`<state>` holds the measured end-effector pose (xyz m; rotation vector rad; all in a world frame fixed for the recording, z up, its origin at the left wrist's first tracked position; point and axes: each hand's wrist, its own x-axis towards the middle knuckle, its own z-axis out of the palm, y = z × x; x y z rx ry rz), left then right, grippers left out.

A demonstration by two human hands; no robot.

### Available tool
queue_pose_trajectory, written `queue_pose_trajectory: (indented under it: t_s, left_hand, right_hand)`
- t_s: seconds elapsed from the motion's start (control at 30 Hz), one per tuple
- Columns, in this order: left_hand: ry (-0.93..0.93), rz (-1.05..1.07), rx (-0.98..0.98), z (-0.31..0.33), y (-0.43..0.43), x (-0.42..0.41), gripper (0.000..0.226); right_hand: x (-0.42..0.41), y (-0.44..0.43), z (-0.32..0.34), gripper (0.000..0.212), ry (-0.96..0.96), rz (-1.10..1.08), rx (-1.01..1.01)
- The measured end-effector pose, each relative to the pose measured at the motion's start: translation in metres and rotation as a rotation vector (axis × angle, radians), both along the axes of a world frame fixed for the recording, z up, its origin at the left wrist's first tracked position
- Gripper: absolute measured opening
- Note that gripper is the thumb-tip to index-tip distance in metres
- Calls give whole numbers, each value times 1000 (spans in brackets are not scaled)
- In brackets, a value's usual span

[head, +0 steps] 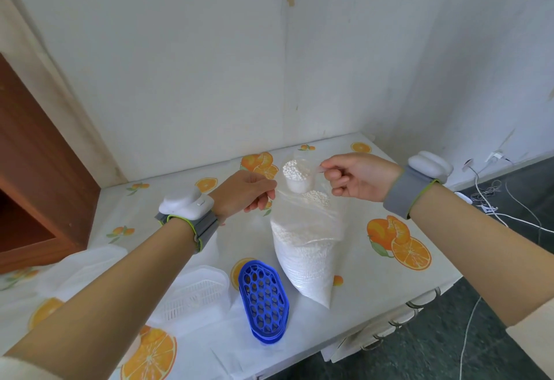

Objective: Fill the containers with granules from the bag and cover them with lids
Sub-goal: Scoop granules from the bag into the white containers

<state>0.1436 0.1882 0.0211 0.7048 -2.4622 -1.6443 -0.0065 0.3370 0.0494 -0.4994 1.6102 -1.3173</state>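
A clear plastic bag point(305, 248) full of white granules stands on the table. My left hand point(242, 191) pinches the bag's left rim and holds its mouth open. My right hand point(356, 177) grips the handle of a clear measuring scoop point(298, 174), heaped with white granules, just above the bag's mouth. A white container point(199, 289) with a slotted basket inside sits near the front left. A stack of blue honeycomb lids point(265, 298) lies beside it, to the right.
The table has an orange-print cloth point(398, 242) and stands against a white wall. More translucent white containers point(90, 262) lie partly under my left forearm. A brown cabinet point(33, 176) is at the left. White cables point(509, 212) trail on the dark floor at the right.
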Motion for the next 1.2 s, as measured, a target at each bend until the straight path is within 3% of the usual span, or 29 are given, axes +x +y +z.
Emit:
queue_pose_trajectory:
  t_s: [0.43,0.7,1.2]
  left_hand:
    - [-5,47,-1,-2,-18,31,32]
    - [-62,215,-16,-17,-52,79,31]
    - [-290,514,-189,-93,-118,152,13]
  right_hand:
    - [28,-27,15,20,-2,50,-81]
    - [67,-71,14,27,-34,208,-107]
    - [140,-158,-65,25,-121,266,48]
